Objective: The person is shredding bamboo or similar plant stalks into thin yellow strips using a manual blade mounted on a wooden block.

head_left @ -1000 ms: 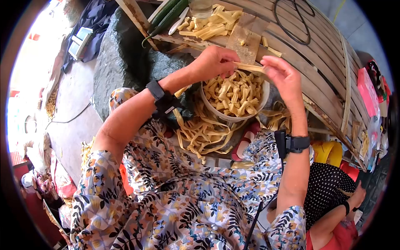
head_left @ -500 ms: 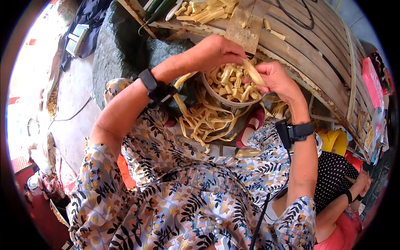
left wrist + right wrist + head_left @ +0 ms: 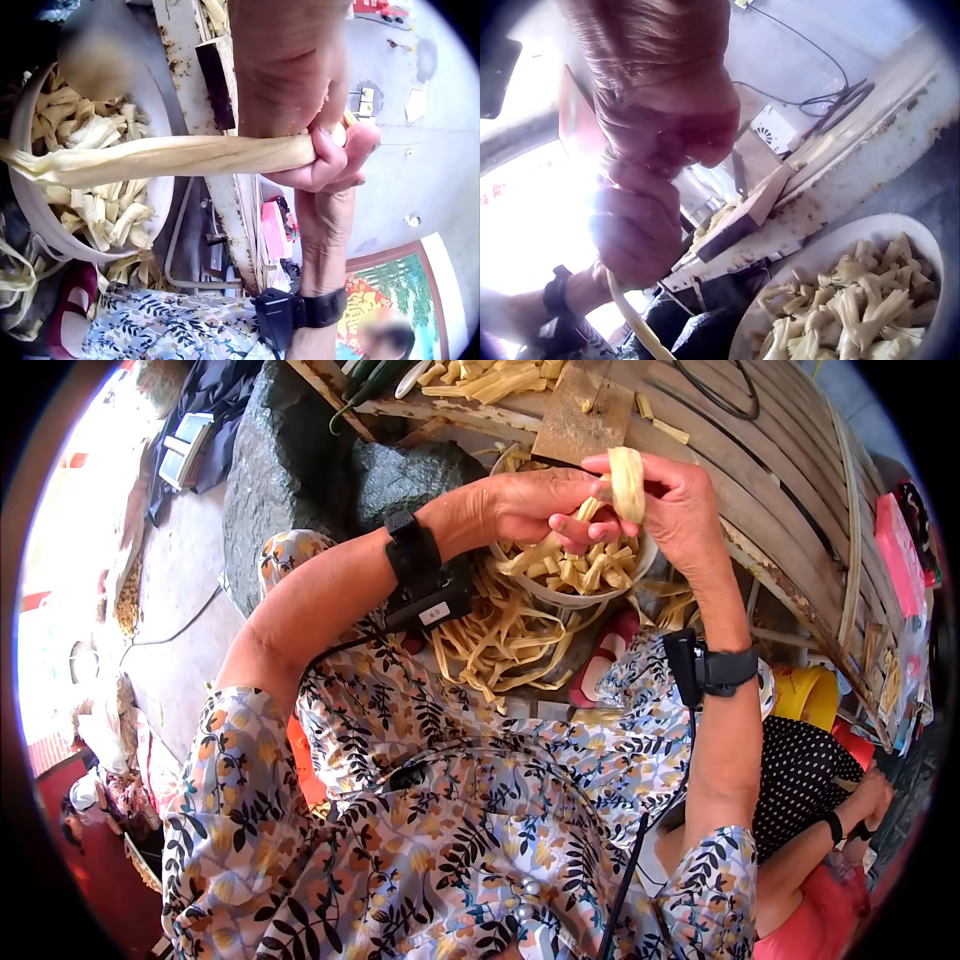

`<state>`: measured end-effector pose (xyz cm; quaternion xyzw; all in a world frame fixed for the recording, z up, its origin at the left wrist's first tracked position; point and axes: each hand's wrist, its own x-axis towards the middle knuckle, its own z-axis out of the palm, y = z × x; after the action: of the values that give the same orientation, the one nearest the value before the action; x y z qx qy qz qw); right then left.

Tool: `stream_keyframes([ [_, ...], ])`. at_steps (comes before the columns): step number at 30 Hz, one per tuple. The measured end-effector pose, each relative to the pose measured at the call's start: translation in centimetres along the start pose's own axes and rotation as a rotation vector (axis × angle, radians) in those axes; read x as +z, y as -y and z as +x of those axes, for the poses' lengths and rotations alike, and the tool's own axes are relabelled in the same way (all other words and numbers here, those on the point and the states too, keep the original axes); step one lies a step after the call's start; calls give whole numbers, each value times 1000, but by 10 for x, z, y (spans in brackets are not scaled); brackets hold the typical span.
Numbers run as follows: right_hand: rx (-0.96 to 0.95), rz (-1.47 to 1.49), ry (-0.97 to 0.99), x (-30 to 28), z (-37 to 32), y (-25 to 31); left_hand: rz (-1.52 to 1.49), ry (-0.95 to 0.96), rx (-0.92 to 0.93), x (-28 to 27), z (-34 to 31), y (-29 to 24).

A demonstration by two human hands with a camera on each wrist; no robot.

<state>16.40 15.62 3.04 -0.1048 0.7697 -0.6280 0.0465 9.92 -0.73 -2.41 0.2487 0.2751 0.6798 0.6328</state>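
A flat pale-yellow strip (image 3: 627,485) loops over the fingers of my right hand (image 3: 680,510), which pinches it. My left hand (image 3: 540,505) meets the right one fingertip to fingertip and grips the same strip by its lower part. A long end of the strip (image 3: 172,159) trails out across the bucket in the left wrist view. Just below both hands is a white bucket (image 3: 570,600) full of short knotted pieces (image 3: 855,300) of the same pale-yellow material. Part of its far side is covered by the hands.
Long loose strips (image 3: 510,645) hang in a heap beside the bucket. A slatted table (image 3: 760,485) with a rusty edge stands ahead, bearing a wooden board (image 3: 585,425) and more cut strips (image 3: 500,382). Dark green plastic sheeting (image 3: 275,490) lies left. Another person (image 3: 820,800) sits at right.
The strip, first stretched straight between both hands, then bent downward, now forms a loop over the right fingers. Both hands have come together above the bucket, and the left wrist has turned.
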Motion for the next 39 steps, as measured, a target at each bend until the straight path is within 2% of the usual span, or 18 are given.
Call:
stream_keyframes([
  [3, 61, 64, 18, 8, 0, -3, -113, -66, 11, -1, 0, 8],
  [6, -191, -58, -105, 11, 4, -28, -35, -450, 87, -3, 6, 13],
  [7, -350, -464, -271, 9, 7, -31, -120, -465, 162, -5, 7, 12],
  [10, -157, -810, -379, 9, 0, -19, 506, -804, 347, 10, 6, -1],
  [11, -6, -607, -301, 8, 2, -19, 600, -846, 376, 15, 5, -5],
  [13, 285, -199, -138, 4, 8, -23, 838, -744, 363, 11, -1, -9],
  [16, 371, 46, -100, 7, 5, -25, 1119, -691, 334, 15, -5, -11],
  [18, 404, 79, -117, 11, 5, -27, 1272, -714, 282, 22, -6, -8],
  [19, 402, 97, -144, 14, 5, -35, 1477, -743, 292, 22, -5, -5],
  [20, 399, 114, -172, 17, 5, -42, 1490, -783, 331, 20, -3, 0],
  [22, 346, -157, -214, 23, 6, -49, 1513, -866, 410, 13, 0, 11],
  [23, 318, -292, -236, 25, 6, -52, 1401, -847, 466, 5, 0, 17],
  [26, -168, -323, -374, 30, 2, -61, 1066, -886, 342, 14, -2, 14],
  [30, -63, 100, -453, 33, -4, -43, 441, -980, 232, 14, 1, 17],
  [31, -21, 272, -424, 27, -6, -44, 344, -839, 222, 19, -6, 11],
  [34, 199, 561, -596, 8, -4, -25, 107, -693, 235, 27, -10, 7],
  [35, 144, 586, -599, -3, -6, -31, 82, -702, 221, 31, -10, 5],
  [39, 195, 508, -531, -5, -6, -37, 284, -679, 175, 17, -13, 7],
])
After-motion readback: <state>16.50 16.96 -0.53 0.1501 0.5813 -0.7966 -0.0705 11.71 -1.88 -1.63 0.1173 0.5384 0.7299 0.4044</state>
